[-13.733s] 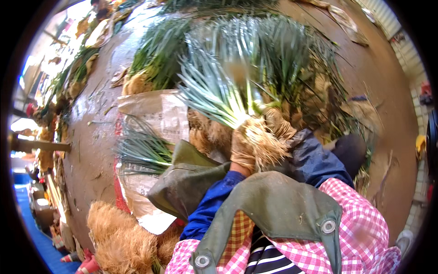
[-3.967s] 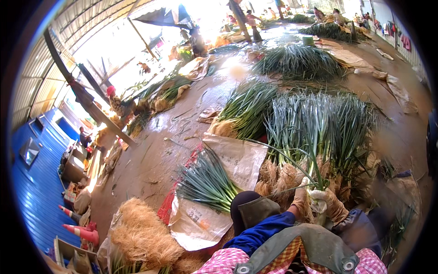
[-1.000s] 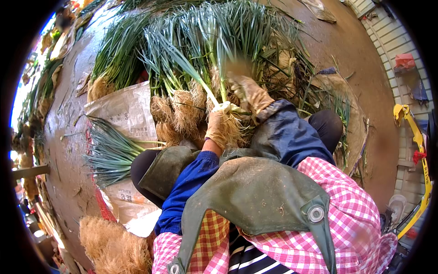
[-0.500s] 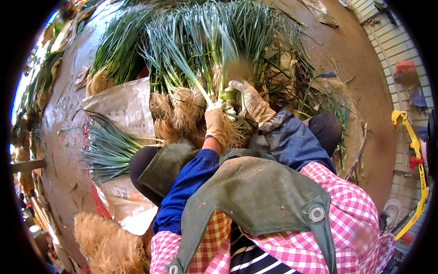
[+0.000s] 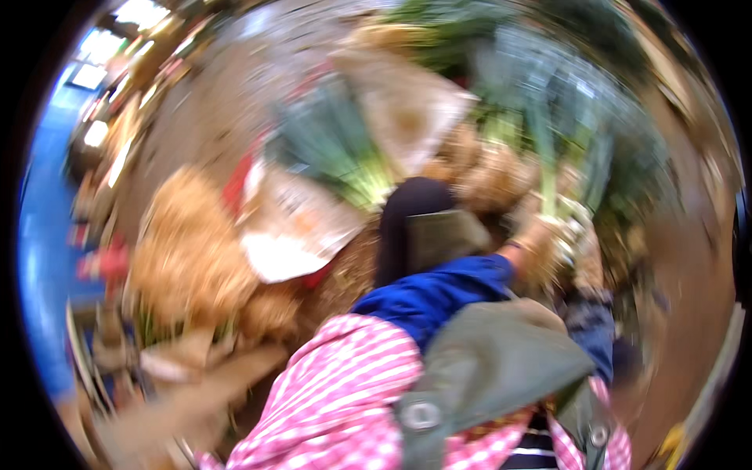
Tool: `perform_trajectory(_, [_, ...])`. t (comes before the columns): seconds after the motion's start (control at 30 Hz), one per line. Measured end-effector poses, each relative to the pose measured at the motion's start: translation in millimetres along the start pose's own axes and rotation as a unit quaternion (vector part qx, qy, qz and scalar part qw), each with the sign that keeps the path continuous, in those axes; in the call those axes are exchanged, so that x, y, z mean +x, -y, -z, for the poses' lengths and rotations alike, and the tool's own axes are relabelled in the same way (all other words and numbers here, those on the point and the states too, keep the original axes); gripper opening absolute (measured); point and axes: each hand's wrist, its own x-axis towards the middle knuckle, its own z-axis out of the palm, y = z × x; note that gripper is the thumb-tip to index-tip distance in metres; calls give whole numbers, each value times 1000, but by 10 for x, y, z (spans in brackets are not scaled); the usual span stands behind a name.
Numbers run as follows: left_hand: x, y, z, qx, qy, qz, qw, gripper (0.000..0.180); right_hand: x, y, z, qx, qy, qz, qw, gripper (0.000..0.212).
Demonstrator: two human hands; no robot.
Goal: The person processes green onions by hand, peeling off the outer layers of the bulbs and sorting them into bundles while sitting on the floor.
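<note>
Green onions [image 5: 548, 168] stand in the left grip [image 5: 535, 236], long axis close to 12–6 o'clock: leaves up toward 12, root end low at the grip. Clock is centred on the hands, as the view stands. Motion blur smears everything, so fine contact is a judgement.

Left grip looks clamped round the lower stems and is the nearer one to them. Right grip [image 5: 589, 260] sits just beside it, toward 4 o'clock; can't tell if its fingers are together or apart, or if it touches the stems. Pale patch between the two is too soft to identify.

Leaf row [image 5: 580, 94] spreads from 12 to 1, right behind the held stems; boundary unclear. Root clumps [image 5: 493, 176] near the left grip at 10–11. Dark knee [image 5: 415, 204] at 9–10, between left grip and a separate bunch [image 5: 333, 141] at 10, which lies across a flat sack [image 5: 395, 82], leaves pointing away from the person. Left hand is nearer to that bunch.

Containers: sack is flat under the bunch, contents none visible inside. Big tan root pile [image 5: 188, 251] at 9, well apart. Box-like bin [image 5: 81, 352] at 8–9, far out; contents blurred.
</note>
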Motion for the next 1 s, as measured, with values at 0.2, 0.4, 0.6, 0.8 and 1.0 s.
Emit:
perform_trajectory(0.2, [-241, -98, -173, -117, 114, 177, 970, 26, 192, -124, -39, -34, -40, -8, 999, 27])
perform_trajectory(0.4, [-40, 59, -80, 41, -53, 126, 990, 25, 502, 14, 415, -116, -89, -13, 989, 17])
perform_trajectory(0.6, [160, 189, 28, 67, -110, 125, 984, 19, 532, -292, 310, -36, -88, -25, 995, 22])
perform_trajectory(0.8, [93, 169, 13, 16, -80, 83, 993, 23, 492, -406, 371, -48, -172, 62, 982, 28])
perform_trajectory(1.0, [500, 459, 440, 204, -148, -86, 964, 6, 82, -374, 118, -209, -122, 127, 962, 23])
